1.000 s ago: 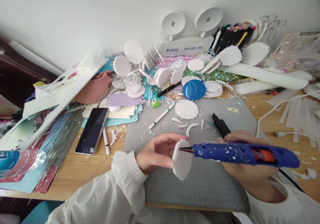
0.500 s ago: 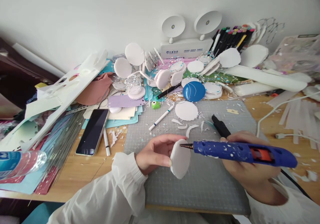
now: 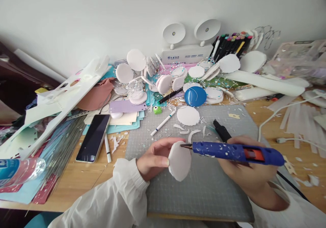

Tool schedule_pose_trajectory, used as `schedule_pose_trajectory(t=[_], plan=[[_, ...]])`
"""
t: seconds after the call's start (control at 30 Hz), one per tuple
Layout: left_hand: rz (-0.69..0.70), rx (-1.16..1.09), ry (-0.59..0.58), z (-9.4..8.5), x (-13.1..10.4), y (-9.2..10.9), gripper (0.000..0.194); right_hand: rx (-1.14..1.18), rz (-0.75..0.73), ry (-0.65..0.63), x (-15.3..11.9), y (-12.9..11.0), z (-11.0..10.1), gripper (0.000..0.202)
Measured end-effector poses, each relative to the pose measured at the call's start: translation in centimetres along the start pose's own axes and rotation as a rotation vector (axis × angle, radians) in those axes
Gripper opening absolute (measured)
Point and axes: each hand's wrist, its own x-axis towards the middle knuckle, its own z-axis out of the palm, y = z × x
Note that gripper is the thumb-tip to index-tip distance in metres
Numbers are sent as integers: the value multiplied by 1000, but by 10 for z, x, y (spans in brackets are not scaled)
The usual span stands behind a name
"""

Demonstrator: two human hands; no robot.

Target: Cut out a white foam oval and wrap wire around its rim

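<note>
Between the thumb and fingers of my left hand point(image 3: 155, 158) is a white foam disc point(image 3: 179, 163), held on edge with its flat face turned toward the right. My right hand point(image 3: 249, 177) is closed around a blue glue gun point(image 3: 219, 150) spotted with white. Its metal nozzle meets the disc's face near the upper edge, or lies just in front of it; I cannot tell which. Both hands are above a grey cutting mat point(image 3: 203, 197). Another white disc point(image 3: 188, 115) lies flat on the mat behind them, beside curled white offcuts point(image 3: 194, 135).
A blue oval object point(image 3: 195, 96) and many white discs crowd the back, before a twin-head lamp point(image 3: 187, 53). To the left are a phone point(image 3: 93, 138), a pen point(image 3: 163, 121), wire stems and a bottle point(image 3: 20, 172). Glue sticks point(image 3: 300, 126) and a white cable point(image 3: 275, 114) lie right.
The glue gun and my right hand have shifted slightly left. The disc has turned a little, so more of its face shows. The camera view has tilted slightly.
</note>
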Motion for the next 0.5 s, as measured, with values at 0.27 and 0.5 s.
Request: schedule_pose_trajectory(t=[0.27, 0.5], plan=[[95, -139, 73, -2, 3, 1, 54, -368, -93, 316, 22, 28, -36, 29], [119, -192, 120, 0, 6, 1, 48, -532, 299, 109, 16, 91, -95, 35]])
